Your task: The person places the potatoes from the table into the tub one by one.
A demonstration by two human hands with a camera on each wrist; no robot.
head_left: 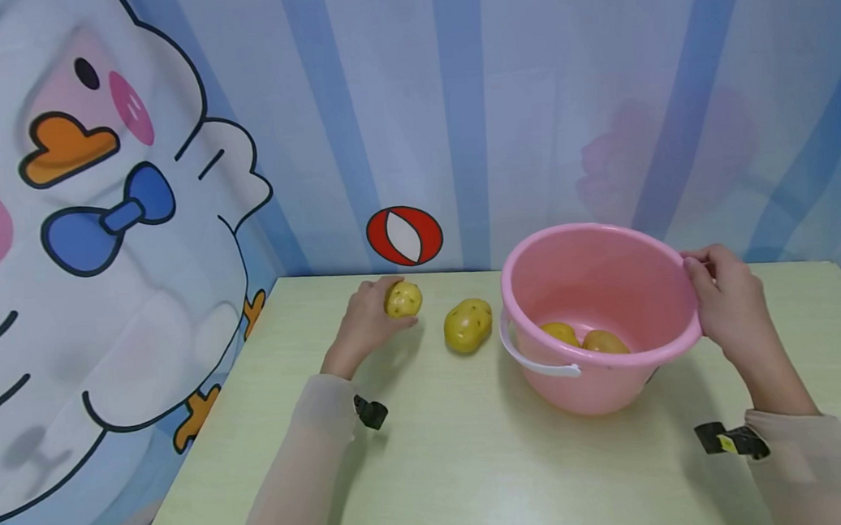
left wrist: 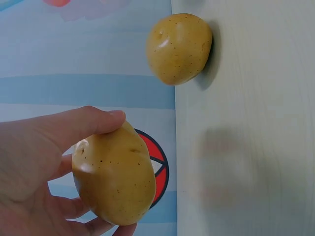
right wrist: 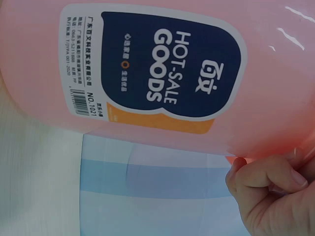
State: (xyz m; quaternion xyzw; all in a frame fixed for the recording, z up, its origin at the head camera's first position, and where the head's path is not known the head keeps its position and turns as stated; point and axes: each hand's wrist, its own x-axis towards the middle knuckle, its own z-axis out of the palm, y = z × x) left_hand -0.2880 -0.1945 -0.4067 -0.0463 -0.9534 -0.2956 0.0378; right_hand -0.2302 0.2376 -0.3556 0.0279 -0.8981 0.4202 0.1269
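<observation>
My left hand point(head_left: 368, 325) grips a yellow potato point(left wrist: 115, 174) between thumb and fingers, and in the left wrist view the potato is held off the table. A second potato point(head_left: 468, 325) lies on the table, between that hand and the pink bucket point(head_left: 590, 389). At the bucket's right side my right hand point(head_left: 733, 306) pinches the rim. Inside the bucket two potatoes show, one at the left point(head_left: 560, 333) and another point(head_left: 605, 342) nearer the middle; the front wall partly hides both. In the right wrist view a printed label point(right wrist: 152, 66) covers the bucket's outer wall.
The bucket's white handle point(head_left: 537, 360) hangs down on its left side. Behind the pale wooden table point(head_left: 442, 472) stands a blue striped backdrop point(head_left: 527, 109) with a large cartoon bird point(head_left: 138, 315) at the left. Small black devices point(head_left: 370, 412) are worn at both wrists.
</observation>
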